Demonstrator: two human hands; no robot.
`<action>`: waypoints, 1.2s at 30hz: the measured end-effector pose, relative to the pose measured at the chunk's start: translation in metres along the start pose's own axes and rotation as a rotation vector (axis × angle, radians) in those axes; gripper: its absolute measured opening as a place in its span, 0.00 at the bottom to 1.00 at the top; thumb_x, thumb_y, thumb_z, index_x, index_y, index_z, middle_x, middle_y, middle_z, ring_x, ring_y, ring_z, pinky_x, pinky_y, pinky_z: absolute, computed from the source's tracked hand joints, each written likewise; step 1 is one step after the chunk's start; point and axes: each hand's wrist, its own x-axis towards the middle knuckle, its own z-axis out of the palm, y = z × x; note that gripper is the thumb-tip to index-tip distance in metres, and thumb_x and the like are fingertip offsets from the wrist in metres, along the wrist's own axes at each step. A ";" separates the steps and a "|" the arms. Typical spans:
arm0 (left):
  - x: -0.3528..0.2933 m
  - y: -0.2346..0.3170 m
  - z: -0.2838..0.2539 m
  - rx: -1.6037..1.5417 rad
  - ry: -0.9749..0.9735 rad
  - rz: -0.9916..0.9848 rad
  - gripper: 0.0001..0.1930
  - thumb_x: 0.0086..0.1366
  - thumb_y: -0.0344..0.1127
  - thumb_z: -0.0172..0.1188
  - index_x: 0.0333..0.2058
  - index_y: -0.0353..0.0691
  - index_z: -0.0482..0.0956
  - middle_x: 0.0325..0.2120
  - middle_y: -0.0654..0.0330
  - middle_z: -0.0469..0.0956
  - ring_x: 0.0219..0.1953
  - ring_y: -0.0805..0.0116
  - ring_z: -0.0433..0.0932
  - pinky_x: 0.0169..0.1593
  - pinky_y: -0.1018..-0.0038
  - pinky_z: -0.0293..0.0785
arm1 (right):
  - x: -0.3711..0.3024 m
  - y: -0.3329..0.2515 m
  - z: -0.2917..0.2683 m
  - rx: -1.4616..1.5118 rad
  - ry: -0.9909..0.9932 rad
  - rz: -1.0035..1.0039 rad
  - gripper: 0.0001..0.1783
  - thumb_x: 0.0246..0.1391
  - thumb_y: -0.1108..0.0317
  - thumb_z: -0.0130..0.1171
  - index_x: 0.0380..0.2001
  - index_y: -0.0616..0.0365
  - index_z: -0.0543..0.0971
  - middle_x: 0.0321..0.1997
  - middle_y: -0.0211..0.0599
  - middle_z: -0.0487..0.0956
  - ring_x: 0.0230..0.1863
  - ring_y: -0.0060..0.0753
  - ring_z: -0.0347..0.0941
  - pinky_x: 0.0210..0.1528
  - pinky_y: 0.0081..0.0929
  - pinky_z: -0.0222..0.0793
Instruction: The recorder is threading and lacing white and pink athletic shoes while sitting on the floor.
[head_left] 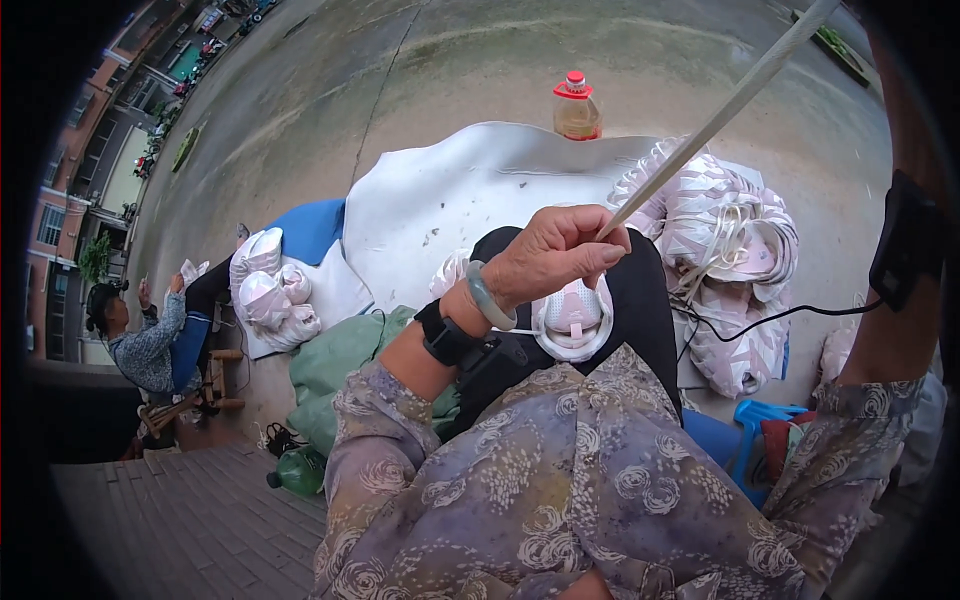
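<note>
My left hand (560,255), with a pale bangle and a black strap at its wrist, is closed in a pinch on a whitish shoelace (715,115). The lace runs taut up to the upper right and out of the picture. Below the hand, a pink and white shoe (572,325) rests on my lap between my dark trouser legs, partly hidden by the hand. My right arm (905,130) is raised along the right edge, with a black device strapped to it; its hand is out of the picture.
Several pink and white shoes (730,235) are heaped at my right, with a black cable (800,312) beside them. A white sheet (440,210) lies ahead; beyond it stands a red-capped bottle (577,108). A green sack (335,365) and another person (155,345) are at left.
</note>
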 end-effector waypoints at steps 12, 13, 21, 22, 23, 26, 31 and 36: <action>-0.030 -0.117 0.008 0.062 -0.401 -0.385 0.18 0.66 0.45 0.45 0.24 0.38 0.71 0.18 0.70 0.64 0.22 0.81 0.60 0.27 0.82 0.59 | -0.176 0.186 -0.027 -0.900 -0.721 0.685 0.25 0.46 0.50 0.56 0.38 0.61 0.71 0.36 0.50 0.75 0.41 0.47 0.71 0.44 0.41 0.65; -0.026 -0.118 0.011 0.060 -0.409 -0.387 0.18 0.66 0.45 0.45 0.24 0.38 0.71 0.18 0.70 0.64 0.22 0.81 0.60 0.27 0.82 0.59 | -0.205 0.200 -0.009 -0.782 -0.704 0.629 0.33 0.47 0.45 0.54 0.48 0.60 0.67 0.42 0.51 0.73 0.43 0.50 0.70 0.47 0.39 0.64; -0.023 -0.119 0.005 0.114 -0.346 -0.192 0.20 0.64 0.44 0.45 0.19 0.36 0.69 0.14 0.65 0.66 0.19 0.77 0.62 0.26 0.77 0.61 | -0.249 0.228 0.075 -0.830 -1.110 0.695 0.43 0.49 0.33 0.39 0.60 0.53 0.55 0.62 0.44 0.57 0.61 0.50 0.52 0.57 0.53 0.48; -0.020 -0.115 0.005 0.103 -0.342 -0.194 0.20 0.64 0.44 0.45 0.19 0.36 0.69 0.14 0.64 0.66 0.19 0.77 0.62 0.26 0.77 0.61 | -0.251 0.232 0.073 -0.826 -1.116 0.706 0.43 0.49 0.33 0.39 0.60 0.53 0.55 0.62 0.44 0.57 0.61 0.50 0.52 0.57 0.53 0.48; -0.016 -0.112 0.006 0.094 -0.342 -0.200 0.20 0.64 0.44 0.45 0.19 0.36 0.69 0.14 0.64 0.66 0.19 0.77 0.62 0.26 0.77 0.61 | -0.253 0.236 0.071 -0.819 -1.129 0.718 0.42 0.50 0.33 0.38 0.60 0.52 0.54 0.62 0.42 0.57 0.63 0.50 0.49 0.58 0.56 0.47; -0.009 -0.100 0.010 0.110 -0.397 -0.205 0.19 0.64 0.42 0.46 0.19 0.35 0.69 0.14 0.65 0.66 0.19 0.78 0.61 0.27 0.77 0.61 | -0.252 0.241 0.073 -0.823 -1.177 0.741 0.42 0.51 0.33 0.37 0.60 0.51 0.53 0.63 0.40 0.56 0.64 0.51 0.46 0.58 0.59 0.44; -0.005 -0.063 0.019 0.146 -0.560 -0.006 0.19 0.66 0.41 0.45 0.19 0.34 0.66 0.12 0.61 0.61 0.17 0.74 0.59 0.23 0.74 0.58 | -0.254 0.243 0.073 -0.824 -1.223 0.753 0.42 0.51 0.33 0.36 0.61 0.50 0.52 0.64 0.40 0.54 0.64 0.51 0.46 0.59 0.59 0.43; -0.011 -0.065 0.031 0.384 -0.496 0.069 0.18 0.62 0.42 0.49 0.18 0.36 0.63 0.14 0.50 0.64 0.19 0.48 0.65 0.24 0.63 0.60 | -0.256 0.244 0.067 -0.781 -1.115 0.775 0.42 0.50 0.34 0.38 0.60 0.53 0.55 0.60 0.44 0.60 0.61 0.48 0.53 0.59 0.53 0.47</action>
